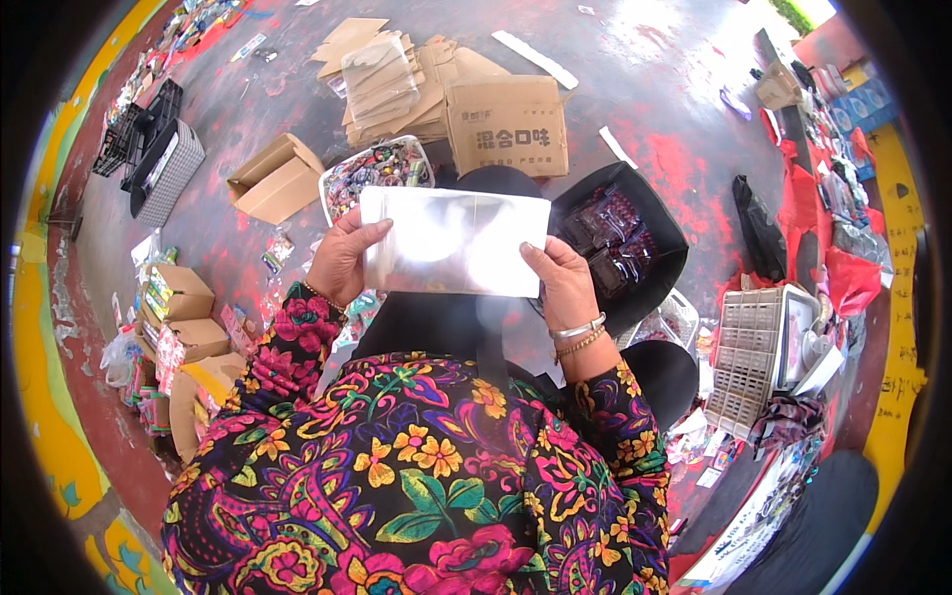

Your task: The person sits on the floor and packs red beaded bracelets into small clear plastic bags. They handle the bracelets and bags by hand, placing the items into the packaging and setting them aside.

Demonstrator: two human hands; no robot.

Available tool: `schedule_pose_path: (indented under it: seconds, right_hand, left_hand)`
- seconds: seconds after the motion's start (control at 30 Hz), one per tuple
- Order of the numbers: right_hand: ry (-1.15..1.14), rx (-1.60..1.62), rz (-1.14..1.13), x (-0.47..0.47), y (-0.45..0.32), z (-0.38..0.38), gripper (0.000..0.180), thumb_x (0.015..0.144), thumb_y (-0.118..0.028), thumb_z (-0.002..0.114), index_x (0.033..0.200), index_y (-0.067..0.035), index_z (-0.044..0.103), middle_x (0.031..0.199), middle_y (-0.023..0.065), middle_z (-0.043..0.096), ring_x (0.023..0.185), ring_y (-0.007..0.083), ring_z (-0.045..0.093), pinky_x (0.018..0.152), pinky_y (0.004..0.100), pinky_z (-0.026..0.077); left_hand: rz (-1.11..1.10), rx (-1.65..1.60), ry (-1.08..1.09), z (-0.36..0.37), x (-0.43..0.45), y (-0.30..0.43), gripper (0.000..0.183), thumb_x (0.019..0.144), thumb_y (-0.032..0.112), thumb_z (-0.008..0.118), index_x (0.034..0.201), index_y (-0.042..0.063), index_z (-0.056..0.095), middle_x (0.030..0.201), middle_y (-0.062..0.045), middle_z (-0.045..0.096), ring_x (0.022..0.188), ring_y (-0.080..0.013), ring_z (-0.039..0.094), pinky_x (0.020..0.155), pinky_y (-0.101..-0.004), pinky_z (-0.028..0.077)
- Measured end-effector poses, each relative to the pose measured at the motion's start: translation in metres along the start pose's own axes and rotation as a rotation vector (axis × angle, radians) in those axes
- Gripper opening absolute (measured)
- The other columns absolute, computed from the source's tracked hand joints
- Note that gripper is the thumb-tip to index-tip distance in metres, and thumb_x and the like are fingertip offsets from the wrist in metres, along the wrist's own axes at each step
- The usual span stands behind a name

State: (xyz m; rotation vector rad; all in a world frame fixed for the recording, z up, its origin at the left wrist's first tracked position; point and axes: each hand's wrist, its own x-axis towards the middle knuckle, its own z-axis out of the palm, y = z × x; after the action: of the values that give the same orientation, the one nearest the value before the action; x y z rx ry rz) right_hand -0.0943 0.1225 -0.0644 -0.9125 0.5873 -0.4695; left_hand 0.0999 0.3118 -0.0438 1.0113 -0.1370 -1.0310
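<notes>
A clear, shiny plastic packet or box (446, 275) is stretched level between my hands above my lap, with bright glare hiding whatever it may contain. My left hand (338, 256) grips its left end, thumb on top. At the right end, my right hand (565, 279) pinches the edge between thumb and fingers. Just beyond the left hand stands a white basket (325, 195) full of small colourful bands and trinkets. A black fabric bin (662, 279) with dark, clear-wrapped packets (610, 223) lies right of the right hand.
Ahead are an upright printed cardboard carton (509, 126) and flattened cardboard (387, 126) topped by clear plastic sheets (379, 82). An open carton (275, 178) and a grey woven basket (171, 175) are to the left. At right, a white plastic crate (747, 357) stands beside clutter.
</notes>
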Motion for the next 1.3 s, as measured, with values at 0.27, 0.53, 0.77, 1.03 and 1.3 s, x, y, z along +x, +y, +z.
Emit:
schedule_pose_path:
  seconds: [0.27,0.53,0.77,1.03,1.3]
  right_hand:
    - [0.064,-0.212,-0.109,0.005,-0.011,-0.008,0.013,0.079,-0.01,0.067,0.088,0.0,0.064,0.076,-0.0038,0.06,0.066,0.0026,0.051,0.06,0.0163,0.041]
    - [-0.086,-0.621,-0.453,-0.055,-0.109,0.017,0.031,0.08,-0.005,0.059,0.109,0.003,0.054,0.108,0.0112,0.055,0.093,0.0175,0.054,0.078,0.0268,0.045]
    - [-0.884,-0.04,-0.807,-0.122,-0.145,0.071,0.027,0.083,-0.009,0.057,0.102,0.01,0.056,0.1,0.026,0.057,0.088,0.0321,0.06,0.073,0.0361,0.05]
    - [-1.06,-0.074,-0.919,-0.129,-0.144,0.081,0.029,0.083,-0.009,0.058,0.104,0.011,0.056,0.107,0.0275,0.055,0.095,0.0347,0.058,0.076,0.038,0.05]
    - [-0.08,-0.945,-0.483,-0.049,-0.097,0.021,0.01,0.073,-0.01,0.065,0.069,-0.003,0.059,0.065,0.0054,0.056,0.059,0.0152,0.055,0.055,0.0266,0.043]
  left_hand:
    - [-0.222,0.004,0.007,0.013,0.01,-0.008,0.035,0.079,0.007,0.063,0.111,0.0,0.052,0.102,-0.01,0.06,0.092,-0.0204,0.06,0.086,-0.0365,0.047]
    - [-0.2,0.07,0.054,0.019,0.001,0.0,0.027,0.075,0.007,0.066,0.099,-0.002,0.057,0.089,-0.007,0.061,0.081,-0.0177,0.06,0.077,-0.0324,0.049]
    - [-0.18,0.105,0.023,0.005,0.005,-0.007,0.035,0.079,0.009,0.063,0.11,-0.003,0.053,0.102,-0.011,0.061,0.091,-0.0218,0.061,0.083,-0.0373,0.049]
    - [-0.199,0.085,0.042,0.006,0.005,-0.009,0.036,0.078,0.009,0.064,0.109,-0.005,0.053,0.101,-0.013,0.061,0.09,-0.0231,0.061,0.083,-0.0388,0.049]
    - [-0.176,0.022,0.024,0.005,-0.003,-0.007,0.037,0.077,0.008,0.064,0.111,-0.003,0.053,0.103,-0.011,0.06,0.092,-0.0223,0.06,0.084,-0.0374,0.048]
